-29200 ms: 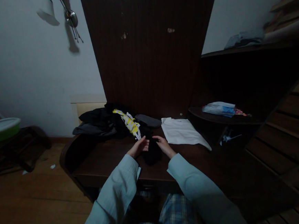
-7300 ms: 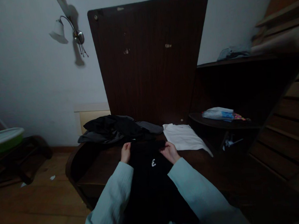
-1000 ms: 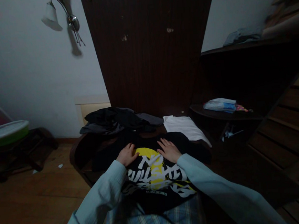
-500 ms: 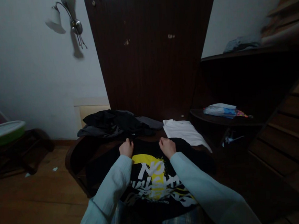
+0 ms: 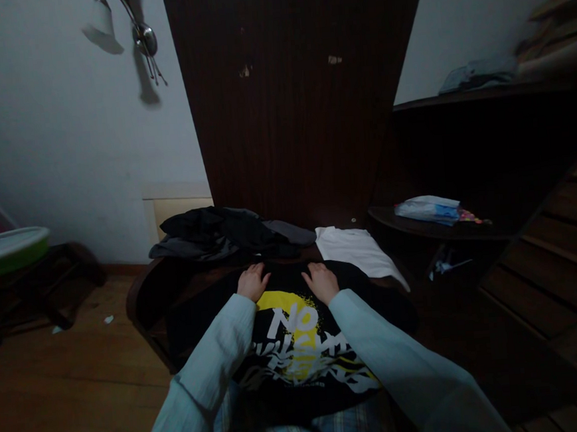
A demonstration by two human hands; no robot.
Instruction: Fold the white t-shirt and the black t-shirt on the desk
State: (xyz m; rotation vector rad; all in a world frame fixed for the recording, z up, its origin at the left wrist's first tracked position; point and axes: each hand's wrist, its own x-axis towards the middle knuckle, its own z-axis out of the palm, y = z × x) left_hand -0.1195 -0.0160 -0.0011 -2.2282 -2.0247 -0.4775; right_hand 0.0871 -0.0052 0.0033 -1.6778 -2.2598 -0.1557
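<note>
A black T-shirt (image 5: 299, 348) with a yellow and white print lies spread face up over the dark wooden table (image 5: 145, 300), its hem hanging toward my lap. My left hand (image 5: 252, 283) rests near the collar on the shirt's left side, fingers stretched out flat. My right hand (image 5: 320, 281) lies flat near the collar on the right side, fingers also apart. Neither hand holds anything.
A heap of dark clothes (image 5: 220, 233) sits at the table's back left. A folded white garment (image 5: 354, 249) lies at the back right. A side shelf (image 5: 419, 229) carries a plastic packet (image 5: 430, 209). A tall dark board (image 5: 299, 95) stands behind.
My hands, closed at the collar half a second ago, now lie open and flat on the shirt. The shirt sits about where it was.
</note>
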